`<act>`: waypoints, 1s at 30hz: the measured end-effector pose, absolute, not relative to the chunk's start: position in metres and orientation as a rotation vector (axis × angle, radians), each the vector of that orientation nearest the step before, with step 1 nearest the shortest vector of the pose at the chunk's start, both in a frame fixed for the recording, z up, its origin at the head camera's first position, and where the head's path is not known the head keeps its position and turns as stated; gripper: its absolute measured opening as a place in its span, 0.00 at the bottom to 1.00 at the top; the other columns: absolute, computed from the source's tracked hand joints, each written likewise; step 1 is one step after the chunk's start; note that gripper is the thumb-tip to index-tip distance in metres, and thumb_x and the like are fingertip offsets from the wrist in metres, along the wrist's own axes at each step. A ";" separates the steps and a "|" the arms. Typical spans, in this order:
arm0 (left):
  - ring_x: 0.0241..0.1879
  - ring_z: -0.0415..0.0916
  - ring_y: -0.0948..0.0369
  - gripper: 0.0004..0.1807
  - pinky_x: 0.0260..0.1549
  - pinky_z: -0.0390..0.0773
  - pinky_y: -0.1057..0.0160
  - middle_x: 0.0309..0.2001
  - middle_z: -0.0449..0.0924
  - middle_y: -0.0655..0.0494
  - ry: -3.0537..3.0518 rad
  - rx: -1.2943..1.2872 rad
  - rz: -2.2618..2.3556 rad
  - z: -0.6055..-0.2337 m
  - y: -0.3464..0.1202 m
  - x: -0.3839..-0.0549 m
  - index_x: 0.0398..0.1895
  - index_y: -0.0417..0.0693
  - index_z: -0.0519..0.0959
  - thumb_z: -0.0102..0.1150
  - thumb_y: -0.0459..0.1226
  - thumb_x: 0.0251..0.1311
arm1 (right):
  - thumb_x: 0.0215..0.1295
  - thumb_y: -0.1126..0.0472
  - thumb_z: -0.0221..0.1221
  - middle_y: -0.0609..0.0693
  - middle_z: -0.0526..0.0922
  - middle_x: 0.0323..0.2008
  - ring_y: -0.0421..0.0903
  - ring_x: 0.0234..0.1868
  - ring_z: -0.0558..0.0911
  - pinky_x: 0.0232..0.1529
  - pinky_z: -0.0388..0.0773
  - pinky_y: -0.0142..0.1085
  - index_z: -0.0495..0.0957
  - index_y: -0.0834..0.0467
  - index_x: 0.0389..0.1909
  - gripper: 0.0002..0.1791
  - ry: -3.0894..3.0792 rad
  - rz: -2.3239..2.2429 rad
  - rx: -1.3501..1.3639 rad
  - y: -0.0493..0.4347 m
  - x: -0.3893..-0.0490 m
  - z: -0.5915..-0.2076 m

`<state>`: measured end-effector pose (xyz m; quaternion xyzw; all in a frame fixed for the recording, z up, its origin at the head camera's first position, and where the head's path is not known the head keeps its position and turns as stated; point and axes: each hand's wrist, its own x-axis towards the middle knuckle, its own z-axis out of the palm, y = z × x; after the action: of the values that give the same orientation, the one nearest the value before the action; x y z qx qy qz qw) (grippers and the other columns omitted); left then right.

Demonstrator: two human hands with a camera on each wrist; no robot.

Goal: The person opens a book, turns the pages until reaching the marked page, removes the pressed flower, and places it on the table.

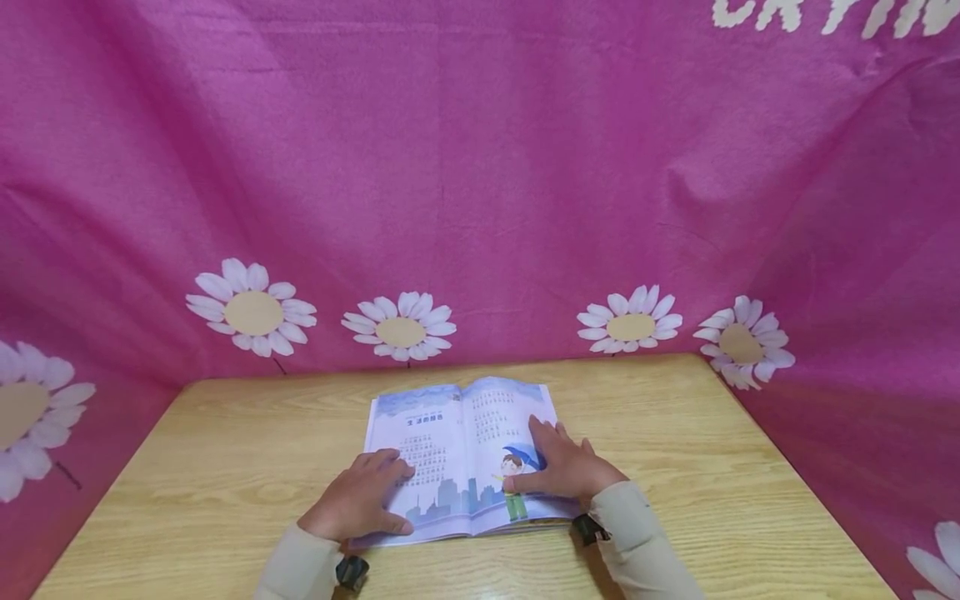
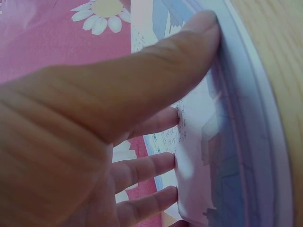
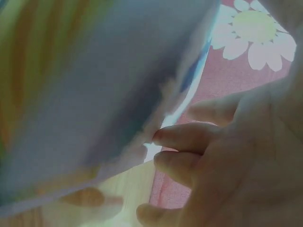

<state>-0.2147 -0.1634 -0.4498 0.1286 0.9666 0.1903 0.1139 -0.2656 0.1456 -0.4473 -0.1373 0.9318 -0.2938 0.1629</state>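
Note:
An open picture book [image 1: 465, 467] lies on the wooden table, its left page headed by blue characters and its right page showing a child under a blue umbrella. My left hand [image 1: 360, 497] rests on the left page, fingers extended and thumb near the lower edge. The left wrist view shows the thumb [image 2: 151, 78] lying along the page. On the right page my right hand [image 1: 570, 468] is spread, its thumb over the drawn child. In the right wrist view, fingers [image 3: 184, 137] reach the page's outer edge, and a raised, blurred leaf [image 3: 94, 94] hides the thumb.
The wooden table [image 1: 247, 467] extends around the book on every side. A pink cloth [image 1: 480, 183] printed with large white daisies hangs behind the table and along both sides. Both wrists wear small black devices below the sleeves, one of them a left wrist camera [image 1: 352, 572].

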 end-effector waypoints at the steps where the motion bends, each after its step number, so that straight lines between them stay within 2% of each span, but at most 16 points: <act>1: 0.66 0.58 0.44 0.38 0.62 0.60 0.38 0.66 0.65 0.46 2.834 0.378 0.560 -0.450 -0.163 -0.215 0.58 0.50 0.77 0.77 0.52 0.40 | 0.45 0.29 0.66 0.56 0.47 0.76 0.60 0.75 0.39 0.66 0.30 0.67 0.46 0.58 0.76 0.65 2.640 -0.865 -0.387 0.146 -0.266 -0.447; 5: 0.66 0.58 0.44 0.38 0.62 0.60 0.37 0.67 0.65 0.46 2.834 0.373 0.553 -0.451 -0.163 -0.216 0.58 0.51 0.77 0.76 0.52 0.40 | 0.49 0.31 0.65 0.54 0.45 0.76 0.58 0.75 0.36 0.67 0.28 0.64 0.44 0.56 0.76 0.63 2.563 -1.002 -0.376 0.148 -0.266 -0.444; 8: 0.66 0.58 0.44 0.38 0.62 0.60 0.37 0.66 0.65 0.46 2.836 0.374 0.552 -0.450 -0.163 -0.216 0.57 0.51 0.77 0.77 0.53 0.40 | 0.52 0.33 0.64 0.56 0.45 0.76 0.57 0.75 0.38 0.69 0.34 0.61 0.43 0.54 0.77 0.60 2.498 -1.116 -0.377 0.149 -0.266 -0.442; 12: 0.66 0.59 0.44 0.38 0.62 0.60 0.37 0.66 0.65 0.45 2.839 0.380 0.562 -0.450 -0.163 -0.216 0.57 0.50 0.77 0.77 0.52 0.40 | 0.55 0.33 0.62 0.55 0.52 0.75 0.55 0.72 0.54 0.67 0.53 0.58 0.45 0.51 0.77 0.55 2.466 -1.181 -0.398 0.151 -0.266 -0.439; 15: 0.66 0.58 0.44 0.38 0.62 0.60 0.38 0.66 0.65 0.45 2.834 0.383 0.566 -0.450 -0.163 -0.215 0.57 0.50 0.77 0.77 0.52 0.40 | 0.59 0.34 0.59 0.57 0.60 0.72 0.54 0.67 0.65 0.63 0.61 0.58 0.50 0.51 0.76 0.50 2.479 -1.211 -0.410 0.152 -0.267 -0.436; 20: 0.66 0.58 0.44 0.38 0.62 0.60 0.38 0.66 0.65 0.45 2.837 0.390 0.569 -0.450 -0.163 -0.216 0.57 0.50 0.77 0.77 0.52 0.41 | 0.65 0.38 0.56 0.59 0.70 0.64 0.56 0.60 0.73 0.56 0.71 0.56 0.60 0.52 0.72 0.40 2.526 -1.302 -0.415 0.154 -0.267 -0.431; 24: 0.65 0.59 0.44 0.38 0.62 0.60 0.38 0.66 0.65 0.45 2.838 0.404 0.571 -0.450 -0.164 -0.215 0.57 0.50 0.77 0.76 0.52 0.40 | 0.71 0.48 0.53 0.56 0.75 0.59 0.52 0.54 0.77 0.54 0.74 0.53 0.64 0.53 0.70 0.30 2.563 -1.339 -0.460 0.156 -0.267 -0.430; 27: 0.65 0.60 0.43 0.38 0.61 0.61 0.38 0.65 0.66 0.44 2.854 0.439 0.589 -0.450 -0.165 -0.213 0.56 0.48 0.77 0.77 0.51 0.40 | 0.72 0.58 0.51 0.55 0.76 0.59 0.54 0.58 0.75 0.57 0.71 0.55 0.66 0.53 0.68 0.24 2.593 -1.357 -0.507 0.157 -0.268 -0.430; 30: 0.65 0.60 0.42 0.37 0.60 0.61 0.37 0.65 0.67 0.43 2.858 0.464 0.606 -0.450 -0.166 -0.212 0.56 0.46 0.77 0.77 0.50 0.40 | 0.70 0.66 0.52 0.53 0.76 0.59 0.57 0.62 0.72 0.59 0.68 0.57 0.67 0.52 0.67 0.25 2.628 -1.353 -0.530 0.157 -0.268 -0.430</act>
<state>-0.2119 -0.1662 -0.4495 0.1563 0.9621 0.2039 0.0917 -0.2676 0.1574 -0.4300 -0.1759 0.8730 -0.4495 0.0695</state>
